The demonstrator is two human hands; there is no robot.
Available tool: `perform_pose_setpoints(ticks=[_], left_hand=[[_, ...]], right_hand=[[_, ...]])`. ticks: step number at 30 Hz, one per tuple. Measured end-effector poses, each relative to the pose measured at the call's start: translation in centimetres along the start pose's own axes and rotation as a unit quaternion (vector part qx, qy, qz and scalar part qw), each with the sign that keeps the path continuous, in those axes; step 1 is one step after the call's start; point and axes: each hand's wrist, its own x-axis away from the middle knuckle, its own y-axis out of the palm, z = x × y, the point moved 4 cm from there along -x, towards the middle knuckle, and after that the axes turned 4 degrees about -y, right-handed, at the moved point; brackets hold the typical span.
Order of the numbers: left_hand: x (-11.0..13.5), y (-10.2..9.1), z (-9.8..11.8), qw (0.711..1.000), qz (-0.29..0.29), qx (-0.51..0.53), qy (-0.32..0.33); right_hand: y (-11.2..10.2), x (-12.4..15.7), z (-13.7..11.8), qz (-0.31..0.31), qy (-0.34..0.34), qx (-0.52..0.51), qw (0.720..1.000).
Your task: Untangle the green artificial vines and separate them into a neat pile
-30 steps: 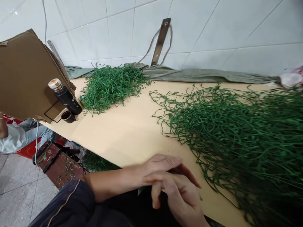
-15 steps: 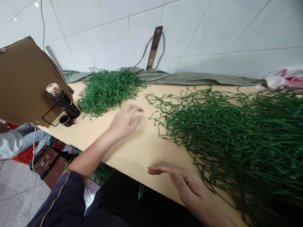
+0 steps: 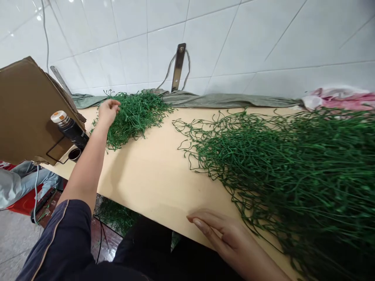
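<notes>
Where white tiles (image 3: 216,43) back the tan table (image 3: 155,168), right grip (image 3: 228,236) is parted, left grip (image 3: 108,113) unclear.

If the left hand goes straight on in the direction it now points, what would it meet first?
Probably the smaller pile of green stems, directly ahead of the left hand; the hand's height is unclear, so it might pass above.

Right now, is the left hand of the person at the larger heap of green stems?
No, the left hand is at the smaller heap, while the larger heap lies further right.
</notes>
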Motion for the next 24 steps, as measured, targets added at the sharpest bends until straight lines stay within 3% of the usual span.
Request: perform_pose_setpoints(ticks=[5,8,10,12,14,17,19,21,24], left_hand=[[-1.4,-3.8,7.2,0.988,0.066,0.133,0.051],[0.7,-4.1,11.3,0.981,0.049,0.153,0.11],[3.4,-2.9,12.6,0.977,0.015,0.135,0.163],[7.0,-0.7,12.6,0.969,-0.044,0.099,0.222],[11.2,2.3,11.3,0.949,-0.124,0.042,0.288],[17.6,6.7,8.1,0.886,-0.255,-0.066,0.382],[21.0,8.8,6.0,0.834,-0.331,-0.135,0.42],[23.3,9.5,4.8,0.805,-0.376,-0.166,0.429],[24.7,8.9,4.7,0.799,-0.42,-0.145,0.404]], right_hand=[[-0.5,-0.3,-0.3,0.018,-0.012,0.0,1.0],[-0.5,-0.8,-0.5,0.019,-0.01,-0.03,0.999],[-0.6,-1.3,-0.2,0.034,0.016,-0.083,0.996],[-0.7,-2.1,0.5,0.069,0.059,-0.174,0.981],[-0.6,-3.3,1.3,0.106,0.11,-0.284,0.946],[0.3,-5.4,2.6,0.13,0.183,-0.418,0.88],[1.0,-6.7,3.3,0.141,0.208,-0.449,0.857],[1.5,-7.8,3.9,0.16,0.212,-0.43,0.863],[1.9,-9.0,4.5,0.143,0.195,-0.35,0.905]])
